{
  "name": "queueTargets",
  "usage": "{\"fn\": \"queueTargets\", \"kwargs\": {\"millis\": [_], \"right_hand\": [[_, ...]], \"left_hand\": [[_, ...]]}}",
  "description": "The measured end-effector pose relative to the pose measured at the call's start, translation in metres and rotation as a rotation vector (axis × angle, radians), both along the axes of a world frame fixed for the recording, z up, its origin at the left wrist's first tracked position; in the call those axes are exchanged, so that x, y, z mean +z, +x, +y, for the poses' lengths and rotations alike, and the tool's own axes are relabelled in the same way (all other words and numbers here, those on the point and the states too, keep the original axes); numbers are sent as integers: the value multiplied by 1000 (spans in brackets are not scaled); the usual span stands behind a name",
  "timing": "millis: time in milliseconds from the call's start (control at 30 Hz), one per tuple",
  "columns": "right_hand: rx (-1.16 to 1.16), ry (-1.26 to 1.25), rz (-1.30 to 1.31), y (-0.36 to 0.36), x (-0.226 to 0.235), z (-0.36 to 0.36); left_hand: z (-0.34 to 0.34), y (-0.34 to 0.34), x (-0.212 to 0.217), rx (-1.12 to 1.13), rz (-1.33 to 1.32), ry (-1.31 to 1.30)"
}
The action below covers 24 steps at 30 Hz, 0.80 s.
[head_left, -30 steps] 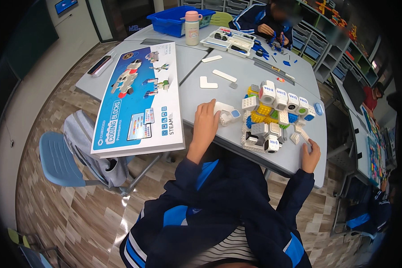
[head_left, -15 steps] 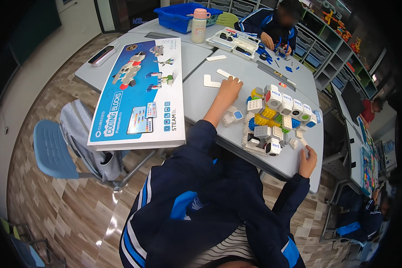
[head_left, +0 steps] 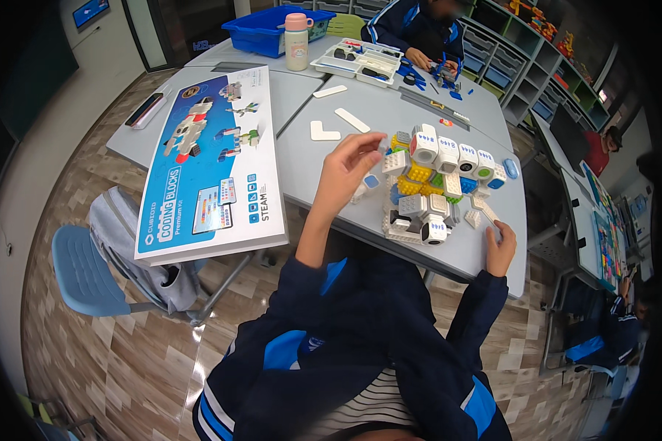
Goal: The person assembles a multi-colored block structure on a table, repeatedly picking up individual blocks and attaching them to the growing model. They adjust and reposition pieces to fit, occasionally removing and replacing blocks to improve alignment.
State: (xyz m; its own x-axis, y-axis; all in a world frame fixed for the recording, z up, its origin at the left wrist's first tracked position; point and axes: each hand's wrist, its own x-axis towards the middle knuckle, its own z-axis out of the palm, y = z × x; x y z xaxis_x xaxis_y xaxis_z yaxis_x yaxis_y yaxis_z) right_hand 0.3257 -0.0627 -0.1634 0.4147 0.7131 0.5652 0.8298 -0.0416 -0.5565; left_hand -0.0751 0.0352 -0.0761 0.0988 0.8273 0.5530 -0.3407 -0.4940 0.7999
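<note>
My left hand (head_left: 349, 170) is raised over the table's near side, at the left of a block model. Its thumb and fingers pinch together at a small pale piece, too small to name. The block model (head_left: 434, 180) has several white cube modules along its top, with yellow, blue, green and grey studded blocks below. Below my left hand, partly hidden by it, lies a white cube module with a blue face (head_left: 371, 181). My right hand (head_left: 501, 248) rests on the table at the model's right, fingers loosely curled and slightly apart, close to a white strip and a light grey block (head_left: 473, 218).
Flat white pieces (head_left: 325, 131) lie beyond my left hand. A large kit box (head_left: 213, 162) covers the left table. Farther back are a parts tray (head_left: 360, 62), a bottle (head_left: 296, 44) and a blue bin (head_left: 254, 33). Another person (head_left: 419, 37) works with blue parts across the table.
My left hand has come off the table near the flat white strip and moved toward me and left, its fingers now pinched. My right hand stays beside the model. The view has shifted slightly.
</note>
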Motion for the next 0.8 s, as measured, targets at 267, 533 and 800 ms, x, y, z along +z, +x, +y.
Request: {"fn": "queueTargets", "kwargs": {"millis": [267,533,800], "right_hand": [[-6,-3,-46,0,-3,2],[4,14,-87,1,-6,0],[-29,-16,-92,-4,-3,0]], "left_hand": [[-27,-2,21,123,262,142],[-21,1,18,77,211,114],[-24,-1,14,69,196,87]]}}
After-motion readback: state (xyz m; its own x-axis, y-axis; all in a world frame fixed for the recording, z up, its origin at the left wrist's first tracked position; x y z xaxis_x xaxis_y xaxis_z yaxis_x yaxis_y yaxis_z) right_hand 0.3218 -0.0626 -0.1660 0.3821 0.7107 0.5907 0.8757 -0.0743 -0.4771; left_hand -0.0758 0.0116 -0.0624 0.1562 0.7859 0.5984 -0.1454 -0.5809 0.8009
